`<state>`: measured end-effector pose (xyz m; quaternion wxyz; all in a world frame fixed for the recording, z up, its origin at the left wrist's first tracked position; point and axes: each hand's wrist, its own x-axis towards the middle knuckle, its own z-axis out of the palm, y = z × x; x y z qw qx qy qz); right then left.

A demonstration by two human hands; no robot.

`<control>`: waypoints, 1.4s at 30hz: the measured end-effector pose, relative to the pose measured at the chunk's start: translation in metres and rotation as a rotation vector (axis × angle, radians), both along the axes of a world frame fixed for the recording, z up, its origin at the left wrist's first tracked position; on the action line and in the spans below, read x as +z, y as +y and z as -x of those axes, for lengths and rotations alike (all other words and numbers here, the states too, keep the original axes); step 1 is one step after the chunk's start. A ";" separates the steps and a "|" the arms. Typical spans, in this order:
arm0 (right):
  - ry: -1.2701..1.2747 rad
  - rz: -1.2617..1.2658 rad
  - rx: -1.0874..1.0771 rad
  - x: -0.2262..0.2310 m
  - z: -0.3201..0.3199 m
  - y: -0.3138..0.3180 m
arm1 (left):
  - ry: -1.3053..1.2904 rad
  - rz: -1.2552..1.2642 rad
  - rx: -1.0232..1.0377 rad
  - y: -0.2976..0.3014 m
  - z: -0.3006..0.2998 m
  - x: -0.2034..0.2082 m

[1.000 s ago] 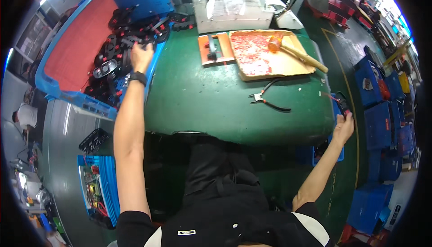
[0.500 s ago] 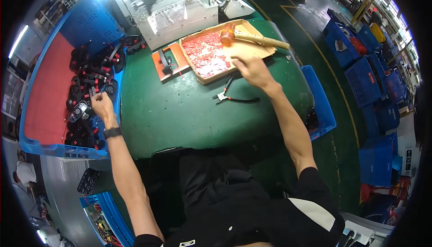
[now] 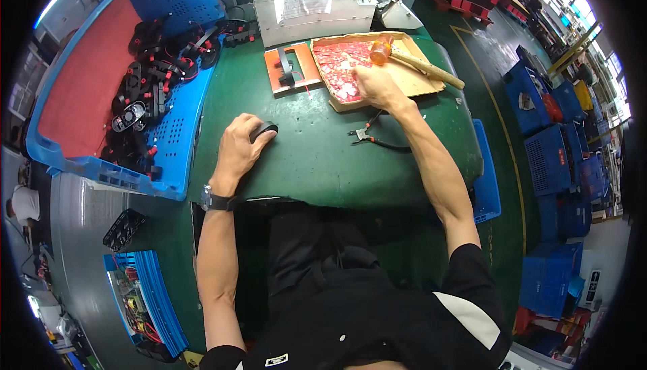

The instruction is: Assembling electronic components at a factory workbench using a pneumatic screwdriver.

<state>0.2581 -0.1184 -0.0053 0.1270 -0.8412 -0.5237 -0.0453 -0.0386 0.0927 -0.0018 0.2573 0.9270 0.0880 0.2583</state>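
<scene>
Black part point(image 3: 264, 129) sits under your left hand point(image 3: 237, 151), clamped against the green desk point(image 3: 303, 161) at its near left. Keep it pinned flat there. Your right hand point(image 3: 374, 87) is curled into the far cardboard tray point(image 3: 418, 80) of red pieces point(image 3: 337, 67); pinch just one cleanly.

One head-worn fisheye view, looking steeply down from above the person's torso onto the green table point(image 3: 303, 161), which fills mid-frame, close in. Forearms enter from the lower edge. Edges bend toward the rim; floor and blue crates point(image 3: 549, 161) curve along the right.
</scene>
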 end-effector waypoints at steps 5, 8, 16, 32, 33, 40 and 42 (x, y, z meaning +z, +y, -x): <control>0.636 -0.576 -0.026 0.032 0.052 -0.034 | -0.013 -0.089 -0.044 0.007 0.008 -0.004; 1.225 -0.772 0.009 0.022 0.090 -0.061 | 0.066 0.194 -0.056 -0.023 0.011 0.021; 1.526 -0.804 0.163 0.010 0.159 -0.066 | 0.196 1.183 -0.329 -0.095 0.009 0.024; 0.688 -0.703 0.075 0.010 0.205 -0.047 | 0.092 1.105 -0.244 -0.119 0.005 0.012; 0.664 -0.719 0.051 0.009 0.206 -0.046 | 0.100 1.106 -0.245 -0.120 0.005 0.011; 0.438 -0.788 0.012 -0.009 0.212 -0.037 | 0.058 0.980 -0.178 -0.112 -0.002 -0.012; 0.428 -0.772 0.002 -0.009 0.209 -0.039 | 0.061 0.981 -0.179 -0.112 -0.005 -0.008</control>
